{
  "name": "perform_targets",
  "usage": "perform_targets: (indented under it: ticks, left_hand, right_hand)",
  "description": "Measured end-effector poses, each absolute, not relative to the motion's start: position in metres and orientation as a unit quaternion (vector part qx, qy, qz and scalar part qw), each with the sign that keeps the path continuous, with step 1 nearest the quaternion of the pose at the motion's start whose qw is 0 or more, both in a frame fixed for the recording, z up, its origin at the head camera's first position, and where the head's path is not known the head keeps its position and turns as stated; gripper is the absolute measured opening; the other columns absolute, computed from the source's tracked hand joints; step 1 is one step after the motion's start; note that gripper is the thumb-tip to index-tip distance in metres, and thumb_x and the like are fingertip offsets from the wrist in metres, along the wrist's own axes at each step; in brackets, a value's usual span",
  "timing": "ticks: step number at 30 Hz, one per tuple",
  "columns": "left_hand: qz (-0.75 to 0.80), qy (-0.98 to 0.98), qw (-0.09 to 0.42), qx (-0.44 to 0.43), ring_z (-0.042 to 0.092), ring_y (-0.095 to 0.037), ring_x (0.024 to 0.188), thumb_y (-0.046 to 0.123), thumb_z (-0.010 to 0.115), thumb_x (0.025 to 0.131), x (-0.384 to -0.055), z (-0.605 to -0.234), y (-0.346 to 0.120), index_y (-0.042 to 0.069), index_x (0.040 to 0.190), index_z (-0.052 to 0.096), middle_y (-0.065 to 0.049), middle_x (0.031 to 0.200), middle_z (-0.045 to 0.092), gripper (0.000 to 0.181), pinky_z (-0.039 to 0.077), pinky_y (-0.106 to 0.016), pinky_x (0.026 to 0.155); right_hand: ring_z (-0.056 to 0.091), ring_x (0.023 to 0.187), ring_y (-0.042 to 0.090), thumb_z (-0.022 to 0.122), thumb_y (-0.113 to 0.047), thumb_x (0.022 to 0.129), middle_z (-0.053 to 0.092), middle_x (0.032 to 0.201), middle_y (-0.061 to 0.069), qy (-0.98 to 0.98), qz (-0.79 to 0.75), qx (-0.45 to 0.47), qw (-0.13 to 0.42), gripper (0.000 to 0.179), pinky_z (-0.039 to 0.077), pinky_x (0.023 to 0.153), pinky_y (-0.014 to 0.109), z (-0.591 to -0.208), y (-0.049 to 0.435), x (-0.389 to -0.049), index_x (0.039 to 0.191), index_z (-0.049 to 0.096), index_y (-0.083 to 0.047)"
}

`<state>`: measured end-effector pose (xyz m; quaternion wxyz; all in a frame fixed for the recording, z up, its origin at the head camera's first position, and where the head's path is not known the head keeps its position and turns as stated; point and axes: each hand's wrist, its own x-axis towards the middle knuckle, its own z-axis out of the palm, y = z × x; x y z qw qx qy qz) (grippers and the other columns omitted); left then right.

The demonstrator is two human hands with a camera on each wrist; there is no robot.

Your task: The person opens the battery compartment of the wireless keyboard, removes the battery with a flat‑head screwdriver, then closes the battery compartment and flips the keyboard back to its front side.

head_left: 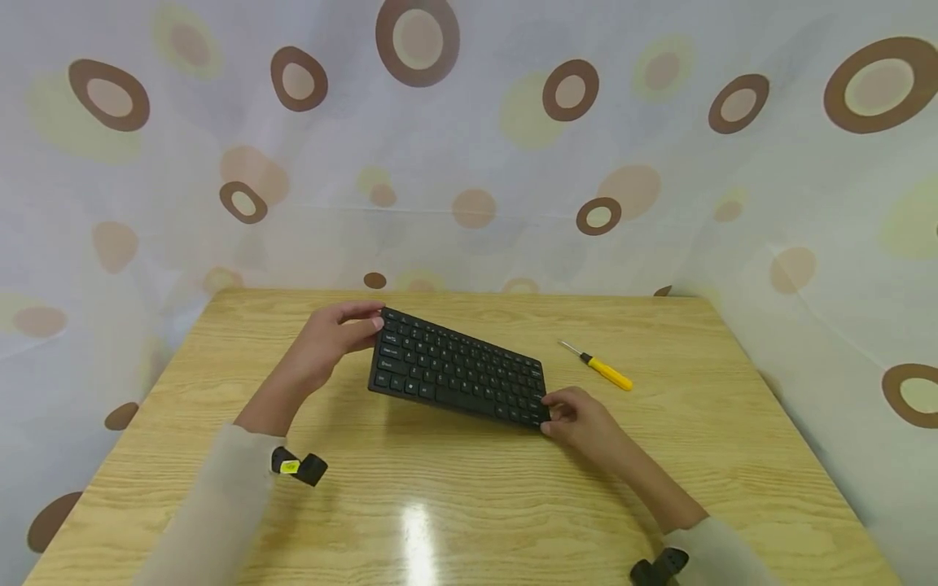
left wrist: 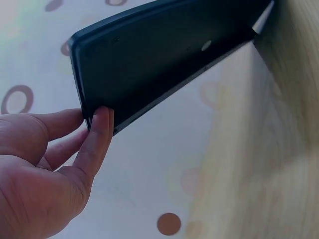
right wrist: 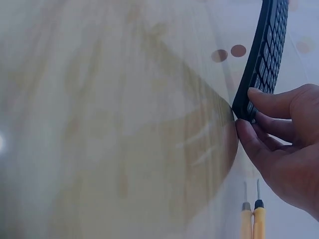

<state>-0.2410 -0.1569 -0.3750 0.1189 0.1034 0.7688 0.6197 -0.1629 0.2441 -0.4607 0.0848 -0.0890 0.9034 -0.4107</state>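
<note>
A black compact keyboard [head_left: 460,370] is held tilted over the table, keys facing the head camera, its left end higher than its right. My left hand [head_left: 328,346] pinches its upper left corner between thumb and fingers. In the left wrist view that hand [left wrist: 55,169] grips the corner, and the dark underside of the keyboard [left wrist: 144,64] shows. At the lower right corner my right hand [head_left: 582,422] pinches the edge. The right wrist view has the right hand [right wrist: 289,134] with its thumb on the key side of the keyboard [right wrist: 264,59], close over the tabletop.
A screwdriver [head_left: 607,372] with a yellow handle lies on the wooden table [head_left: 469,496], right of the keyboard, its tip pointing to the back left. A patterned curtain [head_left: 469,163] with brown rings hangs behind the table and along its sides.
</note>
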Motion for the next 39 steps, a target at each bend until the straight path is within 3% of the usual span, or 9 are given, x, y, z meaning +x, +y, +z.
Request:
perform_targets:
  ticks: [9,26,34,39]
  left_hand:
    - [0.642,0.752,0.082,0.124,0.070,-0.016,0.111,0.022,0.060,0.103,-0.241,-0.339,-0.143,0.003,0.147,0.051,-0.015,0.143,0.054,0.048,0.053,-0.030,0.097]
    - [0.665,0.731,0.051,0.144,0.073,-0.010,0.097,0.021,0.063,0.101,-0.239,-0.295,-0.117,0.002,0.143,0.054,-0.011,0.129,0.056,0.047,0.056,-0.024,0.091]
    - [0.662,0.731,0.025,0.165,0.075,-0.014,0.087,0.020,0.066,0.099,-0.239,-0.279,-0.095,0.005,0.140,0.059,-0.009,0.124,0.057,0.044,0.054,-0.036,0.098]
    - [0.664,0.728,0.016,0.171,0.075,-0.015,0.084,0.018,0.066,0.099,-0.242,-0.276,-0.082,0.005,0.137,0.061,-0.010,0.124,0.058,0.041,0.056,-0.037,0.094]
  right_hand:
    - [0.062,0.104,0.022,0.071,-0.010,0.094,0.062,0.123,0.016,0.888,-0.436,-0.110,0.099,0.036,0.054,0.091,0.035,-0.462,0.228,-0.169,0.128,0.063,0.000]
    - [0.064,0.109,0.025,0.066,-0.010,0.098,0.065,0.123,0.016,0.857,-0.476,-0.137,0.139,0.037,0.055,0.090,0.033,-0.468,0.201,-0.179,0.132,0.060,0.001]
    - [0.063,0.106,0.021,0.065,-0.010,0.098,0.067,0.117,0.012,0.844,-0.490,-0.151,0.160,0.036,0.053,0.089,0.032,-0.467,0.186,-0.186,0.132,0.060,0.000]
    - [0.062,0.103,0.020,0.064,-0.009,0.098,0.067,0.113,0.011,0.835,-0.500,-0.147,0.176,0.036,0.053,0.087,0.032,-0.468,0.183,-0.187,0.132,0.060,0.001]
